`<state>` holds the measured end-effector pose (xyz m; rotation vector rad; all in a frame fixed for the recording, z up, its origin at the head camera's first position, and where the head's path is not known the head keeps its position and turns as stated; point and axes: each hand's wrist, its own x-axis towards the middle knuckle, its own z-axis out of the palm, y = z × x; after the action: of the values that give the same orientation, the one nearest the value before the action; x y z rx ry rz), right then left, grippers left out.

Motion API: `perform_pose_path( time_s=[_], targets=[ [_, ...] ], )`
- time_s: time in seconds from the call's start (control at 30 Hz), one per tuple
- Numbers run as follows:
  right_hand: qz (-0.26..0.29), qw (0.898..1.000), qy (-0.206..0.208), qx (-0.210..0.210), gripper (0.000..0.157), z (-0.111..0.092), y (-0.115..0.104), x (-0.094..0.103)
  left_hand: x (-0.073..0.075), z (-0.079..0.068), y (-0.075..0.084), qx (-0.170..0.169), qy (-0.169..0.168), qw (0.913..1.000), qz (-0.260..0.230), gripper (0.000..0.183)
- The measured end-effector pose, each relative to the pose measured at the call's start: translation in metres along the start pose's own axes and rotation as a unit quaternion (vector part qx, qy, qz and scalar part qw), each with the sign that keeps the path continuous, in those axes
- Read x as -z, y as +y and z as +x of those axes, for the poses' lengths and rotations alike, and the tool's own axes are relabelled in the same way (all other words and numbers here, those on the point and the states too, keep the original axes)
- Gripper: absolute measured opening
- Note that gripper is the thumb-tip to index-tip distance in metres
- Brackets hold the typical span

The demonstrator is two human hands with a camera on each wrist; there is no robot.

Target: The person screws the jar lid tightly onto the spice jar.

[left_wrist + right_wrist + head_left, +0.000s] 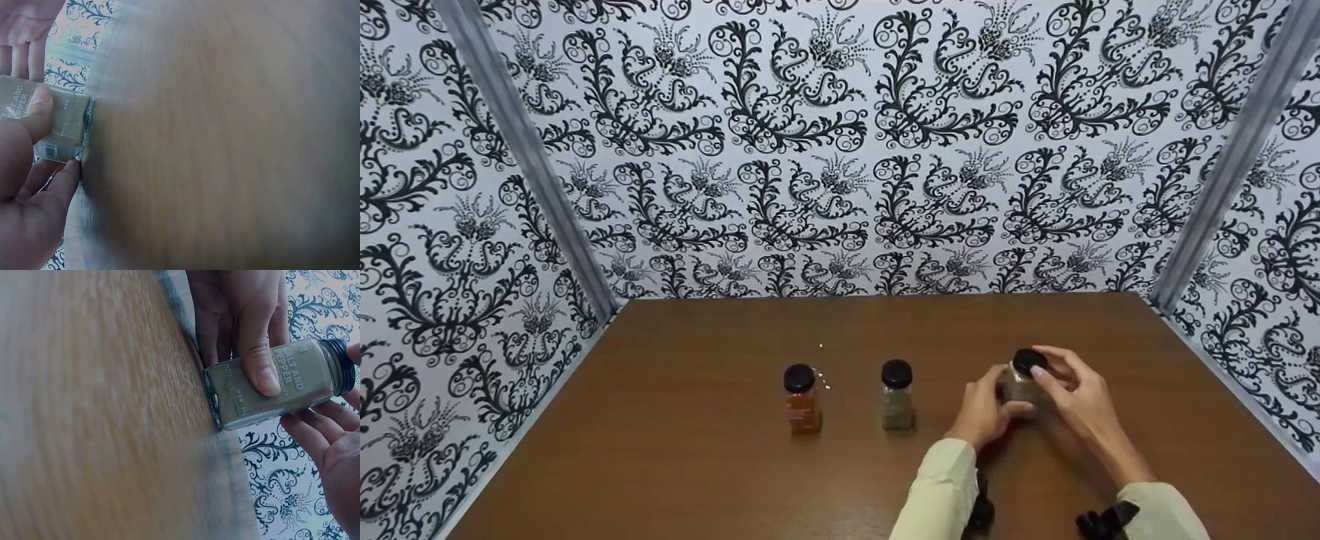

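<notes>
On the right side of the table, my left hand (982,409) grips the glass body of a salt and pepper jar (1018,388). The thumb lies across its label in the right wrist view. My right hand (1084,397) pinches the jar's black lid (1027,362), thumb on the near side and fingers round the far side. Grey-beige seasoning shows through the glass of the jar (270,382). Its lid (340,367) sits on the neck. The jar is upright, its base at the tabletop; whether it touches cannot be told.
A black-lidded jar of grey-green seasoning (897,397) stands left of the hands. Farther left is a jar of orange-red spice (803,401), also black-lidded. Small bright specks lie near it on the brown table (697,442). Patterned walls (810,150) enclose the back and sides.
</notes>
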<state>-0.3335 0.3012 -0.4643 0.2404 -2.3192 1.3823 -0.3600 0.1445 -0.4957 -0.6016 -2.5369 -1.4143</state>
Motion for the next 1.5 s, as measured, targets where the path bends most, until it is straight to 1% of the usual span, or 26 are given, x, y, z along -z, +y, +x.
perform_pose_path(
  time_s=[0.13, 0.23, 0.37, 0.47, 0.6, 0.7, 0.9, 0.97, 1.07, 1.2, 1.37, 1.5],
  targets=[
    [-0.004, 1.0, -0.002, -0.005, 0.037, 0.0003, 0.0004, 0.0001, 0.0007, -0.0005, 0.0003, -0.004, 0.003, 1.0, -0.001, 0.049],
    [-0.005, 1.0, 0.002, 0.002, 0.039, 0.0004, 0.0009, -0.0004, 0.0006, -0.0007, -0.0001, -0.01, 0.006, 0.9999, 0.002, 0.05],
    [0.0, 1.0, 0.012, 0.021, 0.034, 0.0011, 0.0012, -0.002, -0.0001, -0.0003, -0.0009, -0.022, 0.01, 0.9997, 0.006, 0.05],
    [0.004, 1.0, 0.014, 0.023, 0.032, 0.0015, 0.0012, -0.0026, -0.0008, 0.0002, -0.0017, -0.026, 0.01, 0.9996, 0.009, 0.049],
    [0.007, 1.0, 0.004, 0.011, 0.037, 0.0012, 0.0006, -0.0017, -0.0016, 0.001, -0.0026, -0.019, 0.009, 0.9998, 0.001, 0.049],
    [0.005, 1.0, 0.002, 0.012, 0.041, 0.0011, 0.0008, -0.0005, -0.002, 0.0015, -0.0027, -0.016, 0.007, 0.9998, -0.005, 0.048],
    [-0.002, 0.999, 0.014, 0.03, 0.034, 0.0015, 0.002, -0.0009, -0.0027, 0.002, -0.0032, -0.021, 0.01, 0.9997, 0.004, 0.049],
    [-0.005, 1.0, 0.013, 0.027, 0.033, 0.0013, 0.0018, -0.0013, -0.0029, 0.0019, -0.0037, -0.023, 0.01, 0.9997, 0.003, 0.049],
    [-0.008, 1.0, 0.008, 0.016, 0.037, 0.0009, 0.0013, -0.001, -0.0028, 0.0018, -0.0042, -0.019, 0.007, 0.9998, -0.008, 0.048],
    [-0.011, 1.0, 0.002, 0.017, 0.041, 0.0005, 0.0013, -0.0005, -0.0028, 0.0018, -0.0044, -0.009, 0.002, 0.9998, -0.019, 0.048],
    [-0.011, 0.999, 0.009, 0.033, 0.035, 0.0013, 0.0024, -0.0014, -0.0031, 0.0024, -0.004, -0.011, 0.003, 0.9998, -0.013, 0.049],
    [-0.008, 1.0, 0.006, 0.022, 0.034, 0.0014, 0.0017, -0.0018, -0.0026, 0.0021, -0.0039, -0.01, 0.004, 0.9998, -0.015, 0.048]
  ],
)
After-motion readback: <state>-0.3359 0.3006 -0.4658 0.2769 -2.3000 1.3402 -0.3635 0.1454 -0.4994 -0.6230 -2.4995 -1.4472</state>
